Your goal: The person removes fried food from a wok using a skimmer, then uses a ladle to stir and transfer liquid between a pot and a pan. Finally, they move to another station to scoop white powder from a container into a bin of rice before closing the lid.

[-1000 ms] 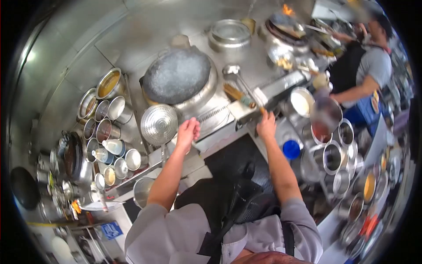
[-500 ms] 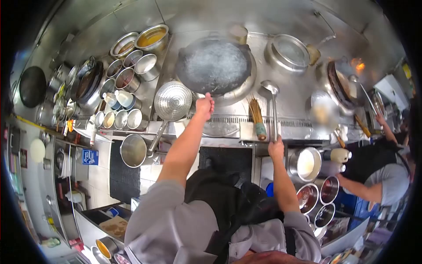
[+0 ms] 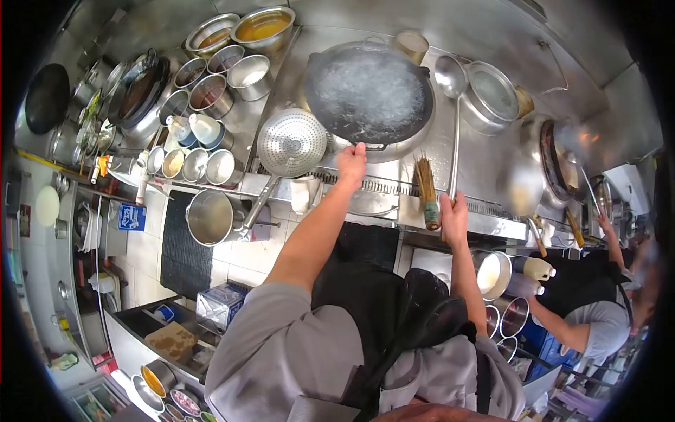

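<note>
Where steel gleams, round dark wok

"Where is my left hand?"
"On the near edge of the wok. The strainer sits left of it."
"And my right hand?"
"On the ladle handle, just right of the brush."
</note>
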Action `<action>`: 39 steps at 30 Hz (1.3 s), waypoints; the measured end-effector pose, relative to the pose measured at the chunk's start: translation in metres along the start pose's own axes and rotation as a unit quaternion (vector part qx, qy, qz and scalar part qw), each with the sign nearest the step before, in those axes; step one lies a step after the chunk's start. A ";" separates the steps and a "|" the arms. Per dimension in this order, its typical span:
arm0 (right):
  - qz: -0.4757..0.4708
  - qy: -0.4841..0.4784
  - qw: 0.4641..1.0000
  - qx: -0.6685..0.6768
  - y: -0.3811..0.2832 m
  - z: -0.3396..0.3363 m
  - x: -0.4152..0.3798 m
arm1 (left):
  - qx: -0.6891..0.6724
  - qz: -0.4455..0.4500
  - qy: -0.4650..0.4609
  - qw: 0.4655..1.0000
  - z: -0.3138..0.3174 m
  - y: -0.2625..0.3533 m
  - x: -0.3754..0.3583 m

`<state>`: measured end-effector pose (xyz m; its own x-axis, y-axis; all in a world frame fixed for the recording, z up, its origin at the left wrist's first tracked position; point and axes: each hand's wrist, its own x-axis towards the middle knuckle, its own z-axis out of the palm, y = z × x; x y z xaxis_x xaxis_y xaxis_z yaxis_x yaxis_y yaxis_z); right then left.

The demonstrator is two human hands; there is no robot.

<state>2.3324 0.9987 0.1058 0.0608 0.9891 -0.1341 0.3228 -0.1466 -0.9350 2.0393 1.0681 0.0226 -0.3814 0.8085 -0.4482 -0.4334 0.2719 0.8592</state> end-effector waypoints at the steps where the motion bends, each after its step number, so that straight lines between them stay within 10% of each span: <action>1: -0.017 -0.008 1.000 -0.015 -0.012 0.011 0.006 | 0.036 0.024 0.010 0.999 -0.002 -0.011 0.012; 9: -0.034 -0.042 0.994 -0.093 -0.039 0.069 0.063 | 0.049 0.006 -0.161 0.986 -0.060 0.001 -0.024; 15: -0.005 -0.061 0.994 -0.090 -0.032 0.090 0.082 | 0.158 -0.166 -0.308 0.923 -0.198 -0.009 -0.138; 26: 0.232 -0.208 0.930 0.197 -0.116 0.108 0.081 | 0.211 -0.277 -0.063 0.935 -0.393 -0.117 -0.167; 28: 0.351 -0.237 0.811 0.403 -0.135 0.104 0.084 | 0.211 -0.296 -0.051 0.930 -0.399 -0.125 -0.169; 39: 0.367 -0.285 0.732 0.499 -0.197 0.091 0.061 | 0.144 -0.366 0.019 0.919 -0.423 -0.164 -0.185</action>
<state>2.1869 1.0889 0.2520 -0.6229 0.5360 -0.5698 -0.4670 -0.8392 -0.2788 1.8350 0.6533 -0.1396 -0.1054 0.3364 -0.9358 -0.3530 0.8671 0.3515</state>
